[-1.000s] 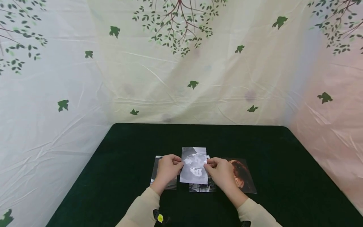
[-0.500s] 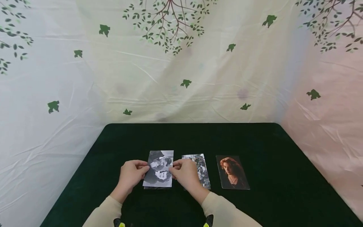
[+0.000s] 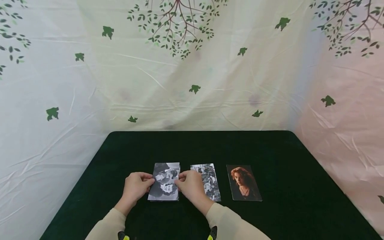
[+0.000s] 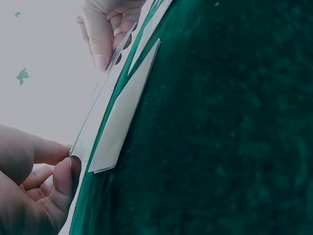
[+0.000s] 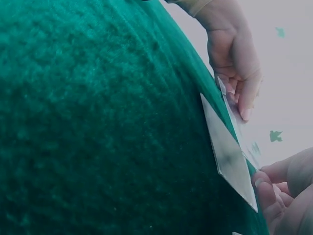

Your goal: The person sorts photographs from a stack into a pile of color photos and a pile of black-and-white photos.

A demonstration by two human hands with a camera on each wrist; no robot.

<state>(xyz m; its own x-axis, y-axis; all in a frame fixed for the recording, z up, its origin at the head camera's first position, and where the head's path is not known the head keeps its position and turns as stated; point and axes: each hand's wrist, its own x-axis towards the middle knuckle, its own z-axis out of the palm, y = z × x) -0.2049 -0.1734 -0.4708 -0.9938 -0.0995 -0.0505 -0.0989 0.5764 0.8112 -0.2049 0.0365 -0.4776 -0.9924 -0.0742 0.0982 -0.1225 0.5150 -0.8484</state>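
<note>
In the head view, a black-and-white photo print (image 3: 165, 178) is held level between both hands at the left of the row. My left hand (image 3: 134, 188) pinches its left edge between thumb and fingers. The right hand (image 3: 193, 187) pinches the opposite edge. Under it lies another photo print (image 4: 124, 117), which the held one almost wholly covers in the head view. Both wrist views show a gap between the held print and the one below. A second black-and-white print (image 3: 212, 183) lies just right of my right hand, partly hidden by it.
Farther right on the dark green cloth-covered table (image 3: 198, 146) lies a colour portrait print (image 3: 244, 183). A pale fabric backdrop (image 3: 168, 76) with leaf and bird patterns hangs behind and at both sides of the table.
Both hands have carried the held print from above the middle print to over the left one and lowered it slightly. The middle and right prints are now less covered. The head view has shifted slightly.
</note>
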